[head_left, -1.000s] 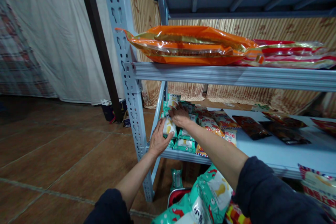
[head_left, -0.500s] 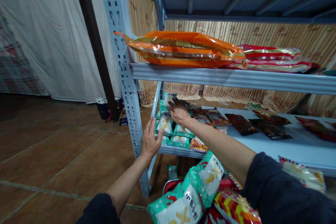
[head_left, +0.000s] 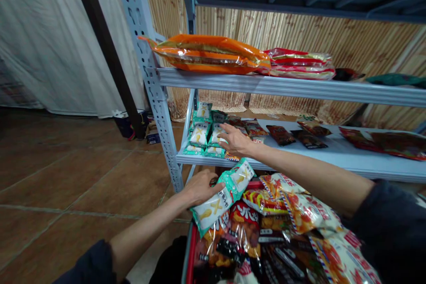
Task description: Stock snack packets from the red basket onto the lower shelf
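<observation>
My left hand (head_left: 200, 187) is at the left rim of the basket, fingers curled on a teal-and-white snack bag (head_left: 211, 209). A second snack bag of the same kind (head_left: 242, 175) lies end to end with it, on top of the other packets. My right hand (head_left: 237, 140) reaches over the lower shelf, fingers apart and holding nothing. Its fingertips are at the front of a teal snack bag (head_left: 216, 133) in the stack there; whether they touch it I cannot tell. Beside that stands another pile of teal bags (head_left: 200, 134), against the left end of the shelf.
A red basket (head_left: 190, 253) full of assorted snack packets stands below the shelf. Dark packets (head_left: 281, 135) lie farther right on the lower shelf (head_left: 346, 153). Above, the shelf beam (head_left: 253, 82) carries orange bags (head_left: 213, 55). The perforated upright (head_left: 156, 93) stands at left.
My left hand has dropped from the shelf stack to the teal bag in the basket. My right hand has drawn back slightly from the rear bags toward the front. The view has tilted down and right.
</observation>
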Motion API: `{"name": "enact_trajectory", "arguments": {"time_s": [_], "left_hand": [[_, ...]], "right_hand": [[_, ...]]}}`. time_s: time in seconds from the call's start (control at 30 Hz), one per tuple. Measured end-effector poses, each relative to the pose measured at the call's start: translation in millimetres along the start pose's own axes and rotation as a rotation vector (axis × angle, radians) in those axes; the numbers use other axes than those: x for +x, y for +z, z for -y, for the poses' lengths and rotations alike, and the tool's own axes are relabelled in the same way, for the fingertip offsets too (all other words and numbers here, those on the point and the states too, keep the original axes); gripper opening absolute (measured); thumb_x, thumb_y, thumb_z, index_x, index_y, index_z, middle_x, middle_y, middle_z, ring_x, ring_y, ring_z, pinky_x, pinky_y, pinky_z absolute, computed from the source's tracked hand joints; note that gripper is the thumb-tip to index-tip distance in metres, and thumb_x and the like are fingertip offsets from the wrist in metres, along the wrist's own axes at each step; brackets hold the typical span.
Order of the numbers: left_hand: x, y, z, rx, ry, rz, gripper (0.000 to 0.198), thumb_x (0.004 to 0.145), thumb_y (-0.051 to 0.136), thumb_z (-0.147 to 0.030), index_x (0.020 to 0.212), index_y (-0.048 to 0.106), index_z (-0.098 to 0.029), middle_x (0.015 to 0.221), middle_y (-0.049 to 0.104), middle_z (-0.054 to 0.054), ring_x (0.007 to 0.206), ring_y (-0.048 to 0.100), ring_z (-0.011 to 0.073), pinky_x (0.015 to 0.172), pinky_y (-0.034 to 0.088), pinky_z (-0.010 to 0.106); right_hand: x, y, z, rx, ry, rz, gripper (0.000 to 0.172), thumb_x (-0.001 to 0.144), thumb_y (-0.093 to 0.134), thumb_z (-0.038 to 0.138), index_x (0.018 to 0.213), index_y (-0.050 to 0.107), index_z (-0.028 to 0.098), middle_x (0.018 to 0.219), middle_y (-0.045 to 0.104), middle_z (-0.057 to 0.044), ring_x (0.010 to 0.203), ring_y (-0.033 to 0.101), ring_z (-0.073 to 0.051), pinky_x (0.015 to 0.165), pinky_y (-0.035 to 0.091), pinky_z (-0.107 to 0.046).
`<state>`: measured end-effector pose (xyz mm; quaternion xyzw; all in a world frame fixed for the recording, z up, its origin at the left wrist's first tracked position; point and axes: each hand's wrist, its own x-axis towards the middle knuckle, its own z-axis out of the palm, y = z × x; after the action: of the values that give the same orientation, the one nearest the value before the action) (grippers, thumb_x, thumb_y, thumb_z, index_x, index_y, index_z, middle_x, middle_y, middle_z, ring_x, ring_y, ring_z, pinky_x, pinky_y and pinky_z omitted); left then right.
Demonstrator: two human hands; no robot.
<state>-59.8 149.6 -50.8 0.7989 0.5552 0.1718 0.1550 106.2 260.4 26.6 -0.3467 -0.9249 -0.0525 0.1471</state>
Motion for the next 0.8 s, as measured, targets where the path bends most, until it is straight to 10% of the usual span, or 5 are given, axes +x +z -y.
{"name": "enact_trajectory", "arguments": {"time_s": [0.53, 0.8], "left_hand": [[5.7, -1.5, -44.8, -0.46, -0.248, 0.133, 0.027, 0.066, 0.053, -0.028, 0.09, 0.06, -0.017, 0.081, 0.068, 0.003, 0.07, 0.063, 0.0196, 0.059, 0.047, 0.027], [-18.1, -19.0, -97.5, -1.154, -0.187, 0.051, 0.045, 0.066, 0.057, -0.02, 0.111, 0.052, -0.018, 0.09, 0.067, 0.002, 0.073, 0.063, 0.0154, 0.065, 0.05, 0.027]], "right_hand": [[-158.9, -50.0, 9.9, 0.279, 0.194, -0.025, 0.03, 0.083, 0.049, 0.029, 0.108, 0.063, 0.02, 0.138, 0.04, -0.009, 0.128, 0.036, -0.026, 0.104, 0.03, -0.044], [-195.1, -38.4, 16.2, 1.317, 0.815, -0.066, 0.036, 0.082, 0.049, 0.047, 0.096, 0.062, 0.017, 0.101, 0.066, -0.01, 0.095, 0.061, -0.021, 0.087, 0.046, -0.04]]}}
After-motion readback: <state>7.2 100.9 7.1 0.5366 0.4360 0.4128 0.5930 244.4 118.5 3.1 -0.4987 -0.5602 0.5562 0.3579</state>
